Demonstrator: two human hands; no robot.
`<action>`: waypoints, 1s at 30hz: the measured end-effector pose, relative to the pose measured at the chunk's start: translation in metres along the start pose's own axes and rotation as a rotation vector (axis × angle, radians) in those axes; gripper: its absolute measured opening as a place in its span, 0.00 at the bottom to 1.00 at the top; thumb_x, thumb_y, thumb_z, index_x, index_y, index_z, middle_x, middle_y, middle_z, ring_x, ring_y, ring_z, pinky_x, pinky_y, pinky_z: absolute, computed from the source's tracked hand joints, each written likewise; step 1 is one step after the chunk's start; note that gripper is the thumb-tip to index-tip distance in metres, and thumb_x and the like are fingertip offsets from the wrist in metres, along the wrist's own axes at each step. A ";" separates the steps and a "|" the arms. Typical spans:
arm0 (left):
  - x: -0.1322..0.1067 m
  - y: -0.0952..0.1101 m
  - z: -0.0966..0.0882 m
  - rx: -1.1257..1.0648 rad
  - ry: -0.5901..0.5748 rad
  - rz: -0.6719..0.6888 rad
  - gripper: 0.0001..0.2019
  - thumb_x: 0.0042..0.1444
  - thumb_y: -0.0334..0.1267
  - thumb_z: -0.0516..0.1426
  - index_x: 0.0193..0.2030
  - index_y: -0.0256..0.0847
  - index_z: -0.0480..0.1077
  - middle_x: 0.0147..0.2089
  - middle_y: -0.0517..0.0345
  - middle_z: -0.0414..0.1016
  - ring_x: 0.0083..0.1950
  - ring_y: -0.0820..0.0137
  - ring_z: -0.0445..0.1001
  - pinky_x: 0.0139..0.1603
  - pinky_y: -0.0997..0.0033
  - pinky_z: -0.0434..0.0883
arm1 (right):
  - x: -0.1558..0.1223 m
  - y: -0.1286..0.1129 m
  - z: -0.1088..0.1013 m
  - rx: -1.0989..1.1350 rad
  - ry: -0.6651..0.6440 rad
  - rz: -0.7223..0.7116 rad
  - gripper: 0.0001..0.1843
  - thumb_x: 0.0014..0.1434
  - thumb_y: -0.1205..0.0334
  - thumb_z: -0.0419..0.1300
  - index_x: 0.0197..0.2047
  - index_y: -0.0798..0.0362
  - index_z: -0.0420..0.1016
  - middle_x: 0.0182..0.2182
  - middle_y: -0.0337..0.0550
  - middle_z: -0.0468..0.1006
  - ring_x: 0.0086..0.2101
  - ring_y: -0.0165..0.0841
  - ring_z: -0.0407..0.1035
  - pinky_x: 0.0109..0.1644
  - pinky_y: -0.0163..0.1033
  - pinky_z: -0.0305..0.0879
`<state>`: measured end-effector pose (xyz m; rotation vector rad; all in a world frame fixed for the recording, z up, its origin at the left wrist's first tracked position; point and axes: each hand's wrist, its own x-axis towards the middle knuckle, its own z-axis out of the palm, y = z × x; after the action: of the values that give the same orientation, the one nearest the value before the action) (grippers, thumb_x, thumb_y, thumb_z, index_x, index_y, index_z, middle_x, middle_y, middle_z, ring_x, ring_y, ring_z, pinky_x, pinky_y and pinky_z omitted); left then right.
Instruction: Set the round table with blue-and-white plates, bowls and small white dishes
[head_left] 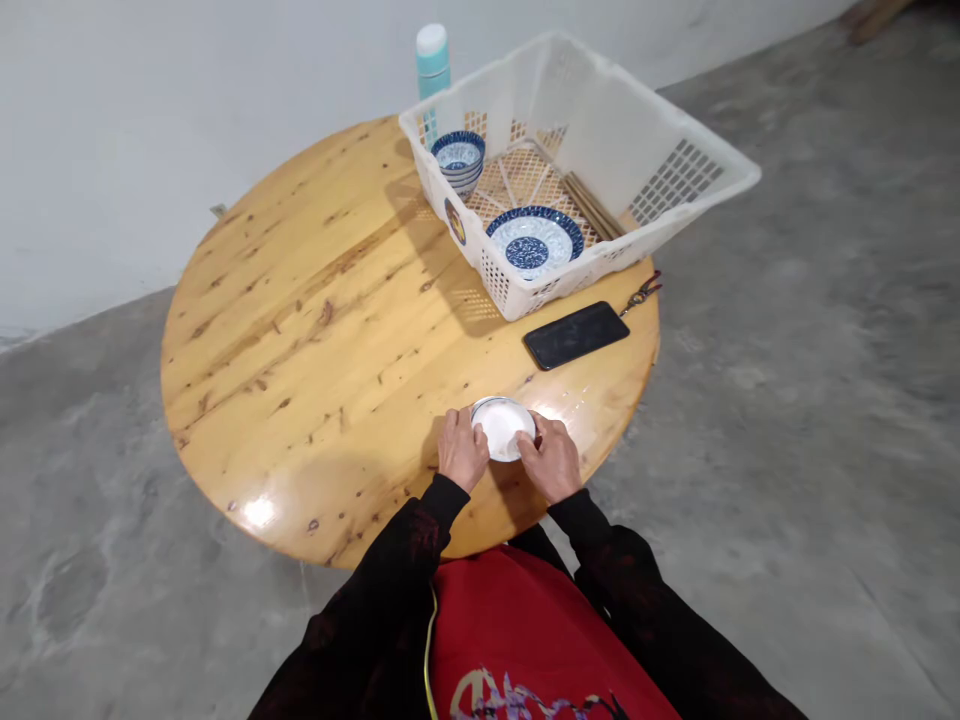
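Note:
A small white dish [501,425] with a dark line near its rim is held between my two hands, close to the front edge of the round wooden table [300,330]. My left hand [462,450] grips the dish on its left side, thumb at the rim. On the opposite side my right hand [551,458] closes on it, thumb over the near right rim. The fingers under the dish are hidden. Whether it is one dish or a stack, I cannot tell.
Beyond the hands stands a white plastic basket [652,110] holding stacked blue-and-white bowls [459,160], blue-patterned plates [536,243] and chopsticks [592,207]. A black phone [576,335] with a strap [642,291] lies before it. Behind the basket is a light-blue bottle [433,65].

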<state>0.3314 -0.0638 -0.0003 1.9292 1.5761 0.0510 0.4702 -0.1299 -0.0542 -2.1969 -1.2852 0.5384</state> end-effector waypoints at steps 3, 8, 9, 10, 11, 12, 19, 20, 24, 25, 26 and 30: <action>0.002 0.002 0.003 0.009 0.015 -0.010 0.17 0.67 0.32 0.48 0.58 0.35 0.69 0.54 0.41 0.71 0.55 0.57 0.73 0.58 0.59 0.69 | 0.004 0.003 0.001 -0.005 -0.028 -0.008 0.27 0.62 0.56 0.50 0.57 0.61 0.76 0.36 0.52 0.74 0.38 0.44 0.70 0.47 0.45 0.69; 0.003 0.004 0.008 0.021 0.033 -0.019 0.16 0.66 0.32 0.48 0.57 0.37 0.69 0.52 0.42 0.72 0.56 0.56 0.71 0.58 0.59 0.68 | 0.007 0.008 -0.001 -0.033 -0.067 0.001 0.27 0.62 0.55 0.52 0.58 0.61 0.76 0.37 0.51 0.71 0.38 0.45 0.69 0.46 0.47 0.69; 0.003 0.004 0.009 0.022 0.036 -0.019 0.16 0.66 0.32 0.49 0.57 0.37 0.69 0.52 0.42 0.72 0.56 0.56 0.71 0.59 0.58 0.68 | 0.008 0.009 -0.001 -0.036 -0.077 0.005 0.27 0.62 0.55 0.52 0.58 0.60 0.76 0.37 0.51 0.71 0.37 0.45 0.69 0.46 0.47 0.69; 0.003 0.004 0.010 0.021 0.039 -0.019 0.16 0.66 0.32 0.49 0.57 0.37 0.69 0.52 0.42 0.72 0.55 0.56 0.70 0.59 0.58 0.68 | 0.008 0.009 -0.002 -0.039 -0.089 0.007 0.27 0.62 0.55 0.52 0.58 0.60 0.76 0.37 0.51 0.70 0.37 0.45 0.68 0.46 0.47 0.69; 0.003 0.004 0.010 0.019 0.041 -0.019 0.17 0.66 0.32 0.49 0.58 0.37 0.69 0.52 0.42 0.72 0.55 0.56 0.70 0.59 0.58 0.68 | 0.009 0.009 -0.002 -0.041 -0.101 0.007 0.27 0.62 0.55 0.53 0.58 0.60 0.76 0.37 0.51 0.70 0.37 0.44 0.68 0.46 0.47 0.69; 0.004 0.003 0.010 0.016 0.043 -0.020 0.17 0.66 0.32 0.49 0.59 0.36 0.69 0.52 0.42 0.71 0.56 0.56 0.70 0.59 0.58 0.68 | 0.009 0.009 -0.002 -0.045 -0.111 0.006 0.27 0.62 0.55 0.53 0.58 0.60 0.76 0.38 0.52 0.70 0.37 0.45 0.68 0.46 0.47 0.69; 0.005 -0.001 0.009 0.010 0.050 -0.020 0.22 0.66 0.32 0.49 0.65 0.36 0.67 0.52 0.42 0.71 0.56 0.56 0.70 0.61 0.59 0.68 | 0.010 0.005 0.002 -0.061 -0.116 -0.011 0.25 0.63 0.56 0.52 0.57 0.61 0.77 0.39 0.53 0.72 0.38 0.45 0.70 0.45 0.46 0.69; 0.005 -0.002 0.008 0.009 0.052 -0.026 0.22 0.66 0.32 0.49 0.65 0.36 0.67 0.52 0.42 0.71 0.56 0.56 0.70 0.60 0.59 0.68 | 0.010 0.004 0.003 -0.059 -0.120 -0.011 0.25 0.63 0.56 0.52 0.57 0.61 0.76 0.39 0.54 0.72 0.39 0.45 0.71 0.45 0.46 0.70; 0.007 -0.007 0.003 -0.024 0.080 -0.020 0.20 0.66 0.35 0.51 0.62 0.38 0.69 0.53 0.43 0.72 0.58 0.57 0.70 0.63 0.59 0.68 | 0.011 0.004 0.006 -0.014 -0.145 -0.012 0.26 0.64 0.56 0.52 0.59 0.61 0.74 0.44 0.57 0.75 0.43 0.46 0.73 0.47 0.46 0.70; 0.008 -0.010 0.002 -0.045 0.080 -0.024 0.19 0.66 0.37 0.51 0.62 0.38 0.69 0.53 0.43 0.72 0.59 0.57 0.70 0.63 0.58 0.67 | 0.012 0.005 0.007 0.012 -0.152 -0.016 0.26 0.64 0.55 0.52 0.58 0.61 0.74 0.44 0.57 0.76 0.45 0.46 0.73 0.48 0.46 0.70; 0.010 -0.012 0.001 -0.072 0.065 -0.029 0.20 0.67 0.39 0.51 0.62 0.37 0.69 0.54 0.42 0.73 0.59 0.56 0.71 0.63 0.58 0.68 | 0.013 0.006 0.009 0.044 -0.162 -0.018 0.25 0.64 0.54 0.53 0.58 0.60 0.75 0.44 0.57 0.77 0.45 0.46 0.73 0.49 0.45 0.70; 0.023 -0.025 0.007 -0.249 -0.065 0.016 0.19 0.67 0.41 0.49 0.60 0.36 0.70 0.55 0.43 0.77 0.58 0.57 0.74 0.62 0.59 0.69 | 0.021 0.008 0.017 0.179 -0.203 0.017 0.20 0.62 0.52 0.54 0.48 0.56 0.77 0.41 0.55 0.81 0.43 0.45 0.76 0.48 0.44 0.70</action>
<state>0.3195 -0.0442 -0.0262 1.7324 1.4381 0.1810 0.4755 -0.1104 -0.0742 -2.0482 -1.2664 0.8679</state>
